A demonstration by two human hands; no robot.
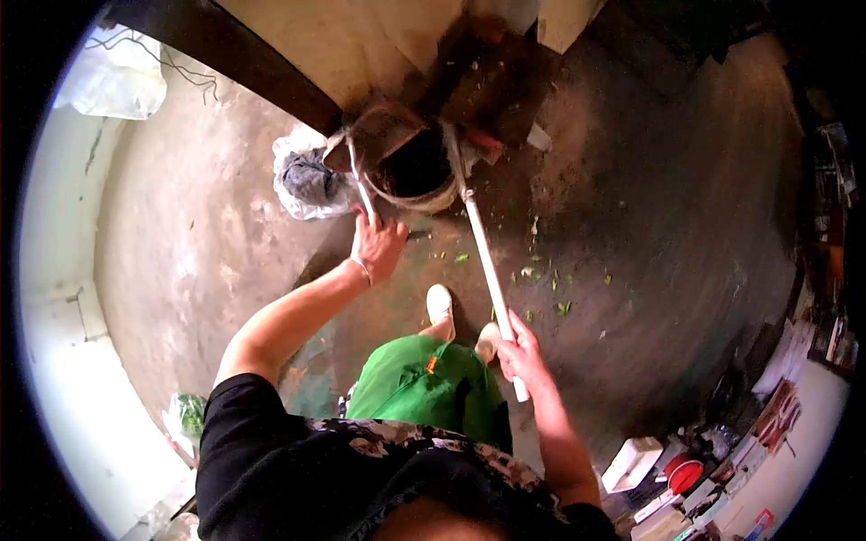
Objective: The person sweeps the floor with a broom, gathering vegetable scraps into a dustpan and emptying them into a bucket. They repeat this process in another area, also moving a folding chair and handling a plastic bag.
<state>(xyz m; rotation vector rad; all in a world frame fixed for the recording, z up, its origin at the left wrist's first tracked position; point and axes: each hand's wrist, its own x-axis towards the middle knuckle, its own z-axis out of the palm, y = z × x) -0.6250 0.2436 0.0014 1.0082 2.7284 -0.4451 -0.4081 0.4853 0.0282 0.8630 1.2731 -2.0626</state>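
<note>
My left hand (379, 245) is closed around the handle of what looks like a dustpan (383, 128), its worn brownish pan tilted at the rim of a round bin (433, 200). The bin's inside is dark, so its contents cannot be made out. My right hand (523, 353) grips a long white pole (485, 261) near its upper end. That pole slants forward to the bin's right side, where its far end is too dark to identify. Beside the bin on the left lies a clear plastic bag (311, 180) with something dark grey in it.
Green leaf scraps (564, 308) are scattered over the concrete floor (207, 225). Beyond the bin stands a brown wooden piece of furniture (298, 54). A white box (631, 464) and a red round item (686, 476) sit among clutter at the lower right.
</note>
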